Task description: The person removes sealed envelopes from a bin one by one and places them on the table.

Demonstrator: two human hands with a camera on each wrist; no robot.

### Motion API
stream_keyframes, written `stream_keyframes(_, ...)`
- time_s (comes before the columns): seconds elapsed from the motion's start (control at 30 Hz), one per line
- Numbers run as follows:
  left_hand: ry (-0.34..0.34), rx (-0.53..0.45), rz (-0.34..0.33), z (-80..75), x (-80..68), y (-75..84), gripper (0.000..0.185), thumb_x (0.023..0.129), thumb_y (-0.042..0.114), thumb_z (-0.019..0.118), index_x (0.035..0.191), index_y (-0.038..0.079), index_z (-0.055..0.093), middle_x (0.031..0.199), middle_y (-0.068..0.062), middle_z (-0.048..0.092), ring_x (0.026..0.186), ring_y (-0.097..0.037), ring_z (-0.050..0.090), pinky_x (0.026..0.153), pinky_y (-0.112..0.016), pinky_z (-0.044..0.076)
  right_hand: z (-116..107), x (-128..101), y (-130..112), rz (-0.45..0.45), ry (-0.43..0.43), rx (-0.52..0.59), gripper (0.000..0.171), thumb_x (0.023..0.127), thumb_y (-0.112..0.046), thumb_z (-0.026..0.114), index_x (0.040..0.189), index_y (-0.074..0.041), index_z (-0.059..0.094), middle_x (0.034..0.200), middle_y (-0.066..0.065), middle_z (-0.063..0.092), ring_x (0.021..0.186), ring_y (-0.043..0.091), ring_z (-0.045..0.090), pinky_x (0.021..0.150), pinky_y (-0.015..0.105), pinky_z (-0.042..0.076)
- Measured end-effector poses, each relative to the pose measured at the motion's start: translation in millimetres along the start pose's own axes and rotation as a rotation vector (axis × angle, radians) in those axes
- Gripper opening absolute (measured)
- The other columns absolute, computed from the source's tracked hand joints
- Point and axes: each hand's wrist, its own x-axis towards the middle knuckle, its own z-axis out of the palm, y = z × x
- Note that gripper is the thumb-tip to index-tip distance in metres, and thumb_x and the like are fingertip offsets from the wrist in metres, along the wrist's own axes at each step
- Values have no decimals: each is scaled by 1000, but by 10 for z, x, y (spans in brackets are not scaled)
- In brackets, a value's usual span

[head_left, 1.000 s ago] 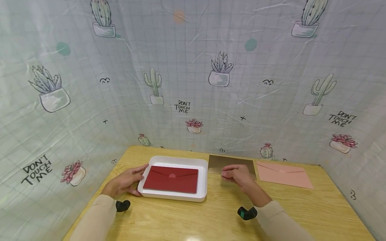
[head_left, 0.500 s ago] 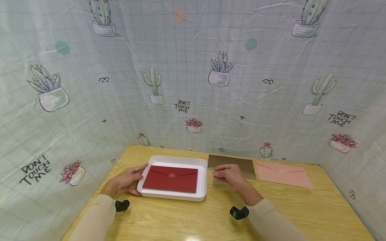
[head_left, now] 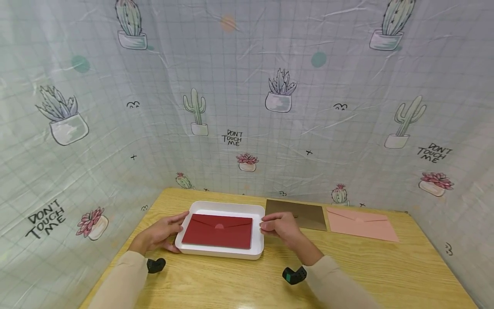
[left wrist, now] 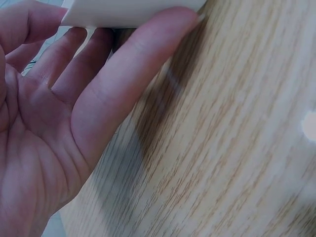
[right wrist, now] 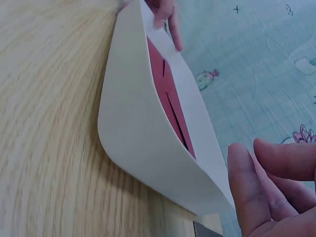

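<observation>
A white tray [head_left: 220,252] stands on the table, with a red envelope [head_left: 218,236] lying flat inside, flap side up. My left hand [head_left: 160,234] grips the tray's left end; in the left wrist view its thumb [left wrist: 133,64] lies along the tray's wall [left wrist: 113,12] and the other fingers bend at the edge. At the opposite end, my right hand [head_left: 283,229] has its fingertips right by the right rim. The right wrist view shows its thumb [right wrist: 242,182] and forefinger a little apart, with nothing between them.
A brown envelope [head_left: 314,216] lies behind my right hand, near the tray's back right corner. Farther right is a pink envelope [head_left: 362,225]. The wooden table [head_left: 216,283] meets a cactus-printed curtain [head_left: 293,137] at the back and sides.
My right hand has moved left from over the brown envelope to the tray's right rim. My left hand stays at the tray's left end; tray and envelopes have not moved.
</observation>
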Motion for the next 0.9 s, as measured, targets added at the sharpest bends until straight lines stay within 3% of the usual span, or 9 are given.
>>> stream_keyframes(0.5, -8, 3, 8, -22, 17, 0, 68, 109, 9, 46, 169, 24, 17, 177, -16, 7, 146, -47, 42, 82, -62, 62, 234, 24, 24, 4, -12, 25, 31, 89, 12, 70, 117, 23, 64, 97, 18, 74, 79, 17, 74, 77, 34, 66)
stream_keyframes(0.67, -5, 7, 7, -17, 18, 7, 69, 109, 10, 47, 169, 24, 17, 177, -16, 6, 146, -47, 42, 82, -62, 62, 265, 25, 9, 45, -27, 80, 25, 98, 6, 60, 118, 21, 64, 96, 20, 75, 82, 19, 76, 80, 34, 66)
stream_keyframes(0.9, -4, 10, -2, -32, 16, -17, 69, 109, 10, 46, 169, 24, 16, 177, -16, 4, 148, -49, 38, 83, -62, 62, 320, 16, 1, 82, -55, 103, 36, 106, -7, 46, 127, 21, 55, 111, 31, 71, 100, 34, 76, 89, 42, 64)
